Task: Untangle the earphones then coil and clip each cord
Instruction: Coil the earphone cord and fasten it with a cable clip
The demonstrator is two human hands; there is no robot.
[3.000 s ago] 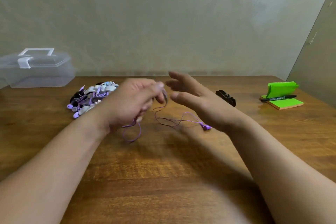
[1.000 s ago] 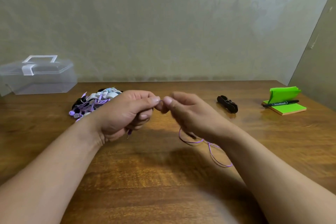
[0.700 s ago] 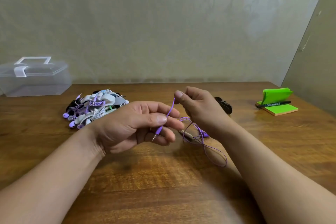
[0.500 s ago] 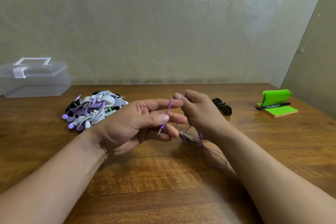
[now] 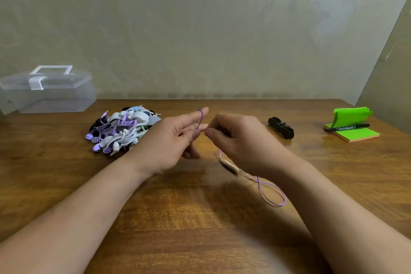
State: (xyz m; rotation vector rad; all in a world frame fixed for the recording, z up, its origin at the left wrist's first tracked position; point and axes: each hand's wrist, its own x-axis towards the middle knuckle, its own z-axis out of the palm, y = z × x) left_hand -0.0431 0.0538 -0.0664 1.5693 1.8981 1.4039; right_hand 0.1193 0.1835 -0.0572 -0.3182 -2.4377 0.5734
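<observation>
A thin purple earphone cord (image 5: 270, 191) runs between my two hands above the wooden table (image 5: 200, 229). My left hand (image 5: 171, 140) has its index and middle fingers stretched out, with the cord looped over the index fingertip; its thumb pins the cord's end. My right hand (image 5: 240, 138) pinches the cord right beside the left fingers. The rest of the cord hangs below my right wrist in a loose loop, with a blurred inline piece on it. A pile of clipped earphones (image 5: 120, 131), purple, white and black, lies left of my left hand.
A clear plastic box (image 5: 47, 91) with a handle stands at the back left against the wall. Black clips (image 5: 281, 128) lie right of my right hand. At the far right, a green sticky-note pad (image 5: 351, 131) carries a black marker (image 5: 347, 128).
The cord now loops over my left index fingertip. My right hand has dropped close to the left fingers, pinching the cord. The hanging loop has shifted right, under my right wrist.
</observation>
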